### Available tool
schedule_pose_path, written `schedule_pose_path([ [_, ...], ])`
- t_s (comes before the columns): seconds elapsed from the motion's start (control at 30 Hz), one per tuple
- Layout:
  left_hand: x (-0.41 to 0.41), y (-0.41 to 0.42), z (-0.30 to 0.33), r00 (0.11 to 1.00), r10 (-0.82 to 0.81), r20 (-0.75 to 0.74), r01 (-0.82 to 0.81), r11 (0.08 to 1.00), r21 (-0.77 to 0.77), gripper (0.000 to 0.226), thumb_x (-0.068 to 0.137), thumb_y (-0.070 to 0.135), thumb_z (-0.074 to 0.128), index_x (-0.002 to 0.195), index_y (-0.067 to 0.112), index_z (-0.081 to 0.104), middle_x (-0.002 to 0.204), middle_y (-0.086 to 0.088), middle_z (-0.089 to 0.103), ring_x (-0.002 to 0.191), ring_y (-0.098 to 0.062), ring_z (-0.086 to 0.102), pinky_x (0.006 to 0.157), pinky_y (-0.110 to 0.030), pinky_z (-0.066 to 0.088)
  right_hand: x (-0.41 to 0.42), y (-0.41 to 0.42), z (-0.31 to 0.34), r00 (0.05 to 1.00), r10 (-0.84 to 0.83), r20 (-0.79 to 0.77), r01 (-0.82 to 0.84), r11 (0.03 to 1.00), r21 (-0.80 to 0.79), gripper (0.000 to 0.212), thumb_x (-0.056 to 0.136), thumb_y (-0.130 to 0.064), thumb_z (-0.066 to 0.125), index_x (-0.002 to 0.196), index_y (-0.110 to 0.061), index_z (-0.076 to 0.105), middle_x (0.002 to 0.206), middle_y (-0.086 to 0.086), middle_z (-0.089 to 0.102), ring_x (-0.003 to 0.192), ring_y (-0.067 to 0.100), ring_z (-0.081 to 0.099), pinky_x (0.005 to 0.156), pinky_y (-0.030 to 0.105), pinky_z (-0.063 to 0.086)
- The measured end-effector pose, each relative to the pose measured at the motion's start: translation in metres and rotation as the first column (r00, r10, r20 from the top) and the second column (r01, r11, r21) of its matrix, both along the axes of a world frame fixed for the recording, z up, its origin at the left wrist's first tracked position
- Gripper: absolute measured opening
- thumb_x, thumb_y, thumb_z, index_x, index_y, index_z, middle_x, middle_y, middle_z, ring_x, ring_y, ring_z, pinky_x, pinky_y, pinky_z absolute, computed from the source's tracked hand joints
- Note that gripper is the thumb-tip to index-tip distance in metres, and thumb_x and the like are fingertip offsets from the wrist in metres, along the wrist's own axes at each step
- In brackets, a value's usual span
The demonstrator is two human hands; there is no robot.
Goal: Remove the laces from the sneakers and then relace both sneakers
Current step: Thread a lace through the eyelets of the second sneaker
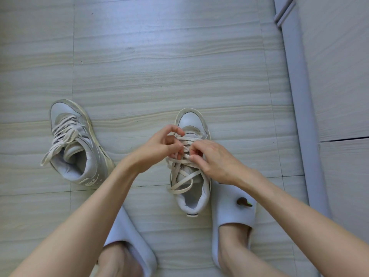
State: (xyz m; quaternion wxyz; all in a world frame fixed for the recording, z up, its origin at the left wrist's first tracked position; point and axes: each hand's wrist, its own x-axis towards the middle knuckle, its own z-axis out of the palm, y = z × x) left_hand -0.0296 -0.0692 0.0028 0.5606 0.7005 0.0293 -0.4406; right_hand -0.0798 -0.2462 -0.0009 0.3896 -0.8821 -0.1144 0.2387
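Here, on the floor [159,56] between the person's feet, the right sneaker [189,156] has both the left hand [159,150] and right hand [213,160] pinching its lace [185,177] at mid-eyelets, and, judging by the slack loops, tugging one crossing could tighten others into a snag.

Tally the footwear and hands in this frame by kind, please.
Sneakers: 2, left sneaker and right sneaker
Slippers: 2, left slipper and right slipper
Hands: 2, left hand and right hand, both on the right sneaker's lace
Total: 6
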Motion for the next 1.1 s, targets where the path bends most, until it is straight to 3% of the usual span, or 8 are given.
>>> schedule_pose_path([
  [0.17, 0.006, 0.009, -0.003, 0.973, -0.23, 0.029, 0.212, 0.936, 0.282, 0.02, 0.087, 0.011, 0.062, 0.097, 0.024, 0.051, 0.067, 0.004, 0.061, 0.059, -0.007, 0.054, 0.057, -0.018, 0.043, 0.016, -0.008, 0.005, 0.994, 0.106, 0.021, -0.092, 0.933, -0.347, 0.01, 0.093, -0.029, 0.047, 0.086, -0.022, 0.046, 0.091, 0.002, 0.064, 0.092, 0.024, 0.056, 0.079, 0.034, 0.031],
  [0.3, 0.014, 0.006, -0.004, 0.953, -0.297, 0.061, 0.258, 0.899, 0.354, 0.017, 0.084, 0.019, 0.067, 0.092, 0.027, 0.054, 0.058, 0.009, 0.061, 0.051, 0.001, 0.053, 0.06, -0.02, 0.039, 0.025, -0.003, 0.005, 0.989, 0.136, 0.053, -0.091, 0.858, -0.506, 0.032, 0.098, -0.038, 0.038, 0.092, -0.014, 0.058, 0.094, 0.01, 0.067, 0.093, 0.032, 0.058, 0.073, 0.036, 0.03],
  [0.43, 0.011, 0.013, -0.007, 0.996, 0.079, -0.04, -0.077, 0.996, 0.037, 0.014, 0.086, 0.011, 0.064, 0.094, 0.017, 0.054, 0.066, 0.0, 0.065, 0.067, -0.011, 0.06, 0.075, -0.025, 0.045, 0.027, -0.009, 0.005, 0.973, -0.009, -0.232, -0.055, 0.962, -0.266, 0.043, 0.096, -0.042, 0.045, 0.072, -0.009, 0.058, 0.065, 0.005, 0.054, 0.065, 0.017, 0.048, 0.055, 0.03, 0.031],
  [0.57, -0.006, 0.014, -0.012, 0.911, 0.348, -0.219, -0.391, 0.898, -0.202, 0.022, 0.086, 0.0, 0.056, 0.103, 0.011, 0.047, 0.066, -0.006, 0.062, 0.064, -0.02, 0.059, 0.064, -0.025, 0.05, 0.025, -0.021, 0.007, 0.821, -0.17, -0.545, 0.301, 0.94, 0.16, 0.04, 0.096, -0.039, 0.048, 0.072, -0.009, 0.061, 0.05, -0.016, 0.054, 0.048, -0.003, 0.04, 0.047, 0.009, 0.029],
  [0.67, -0.01, 0.013, -0.015, 0.928, 0.361, -0.093, -0.37, 0.922, -0.112, 0.024, 0.089, -0.004, 0.054, 0.105, 0.013, 0.05, 0.064, 0.002, 0.059, 0.06, -0.015, 0.05, 0.064, -0.025, 0.049, 0.024, -0.027, 0.002, 0.874, -0.198, -0.444, 0.249, 0.967, 0.059, 0.045, 0.096, -0.041, 0.048, 0.066, -0.008, 0.055, 0.052, -0.01, 0.048, 0.051, 0.008, 0.038, 0.053, 0.02, 0.029],
  [0.77, -0.004, 0.014, -0.01, 0.966, 0.256, 0.049, -0.253, 0.966, -0.061, 0.027, 0.088, -0.002, 0.058, 0.104, 0.018, 0.051, 0.07, 0.002, 0.06, 0.061, -0.008, 0.054, 0.062, -0.021, 0.045, 0.027, -0.027, 0.0, 0.925, -0.225, -0.305, 0.217, 0.974, -0.061, 0.05, 0.094, -0.044, 0.048, 0.062, -0.006, 0.058, 0.045, -0.012, 0.053, 0.045, 0.002, 0.042, 0.048, 0.015, 0.03],
  [0.9, 0.0, 0.004, -0.004, 0.964, 0.25, 0.088, -0.239, 0.964, -0.115, 0.027, 0.087, -0.001, 0.059, 0.103, 0.019, 0.051, 0.07, 0.004, 0.061, 0.057, -0.007, 0.051, 0.059, -0.017, 0.045, 0.032, -0.029, 0.004, 0.894, -0.213, -0.393, 0.261, 0.963, 0.073, 0.041, 0.09, -0.044, 0.055, 0.062, -0.015, 0.057, 0.053, -0.012, 0.051, 0.052, 0.001, 0.043, 0.056, 0.018, 0.033],
  [1.1, 0.006, 0.007, -0.004, 0.978, 0.163, 0.132, -0.166, 0.986, 0.014, 0.023, 0.088, 0.001, 0.059, 0.099, 0.021, 0.053, 0.073, -0.002, 0.059, 0.053, -0.005, 0.047, 0.055, -0.018, 0.041, 0.033, -0.036, 0.002, 0.954, -0.222, -0.2, 0.198, 0.971, -0.132, 0.038, 0.086, -0.042, 0.061, 0.056, -0.02, 0.055, 0.047, -0.009, 0.043, 0.046, 0.0, 0.041, 0.047, 0.014, 0.03],
])
